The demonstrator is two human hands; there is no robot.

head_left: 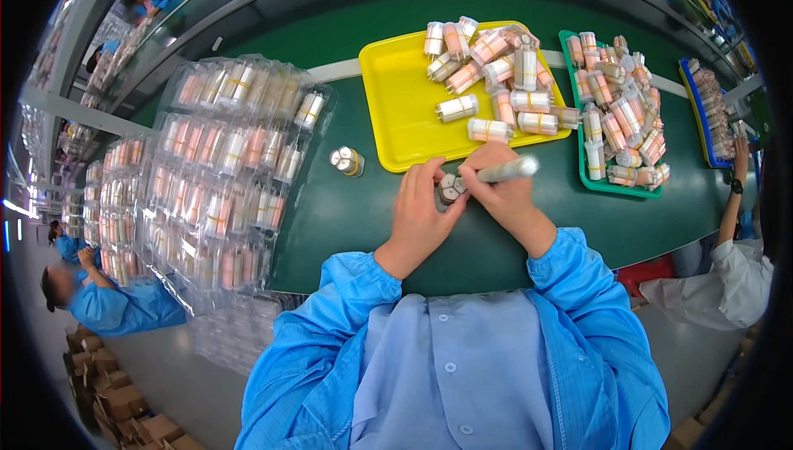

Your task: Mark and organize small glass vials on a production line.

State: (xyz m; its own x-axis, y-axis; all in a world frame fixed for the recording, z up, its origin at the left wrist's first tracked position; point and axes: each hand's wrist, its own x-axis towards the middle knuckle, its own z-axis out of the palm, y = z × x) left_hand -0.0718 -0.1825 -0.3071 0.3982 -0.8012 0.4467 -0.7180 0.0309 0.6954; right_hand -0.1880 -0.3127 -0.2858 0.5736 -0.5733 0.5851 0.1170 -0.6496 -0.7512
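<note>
Left hand pinning a small banded bundle of tubes on the green desk, right hand gripping a silver marker over it, just below the yellow tray.

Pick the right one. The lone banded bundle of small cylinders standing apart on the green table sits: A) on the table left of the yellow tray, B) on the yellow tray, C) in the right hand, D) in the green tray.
A: the banded bundle of small cylinders stands on the bare green table, just left of the yellow plastic tray.
</note>
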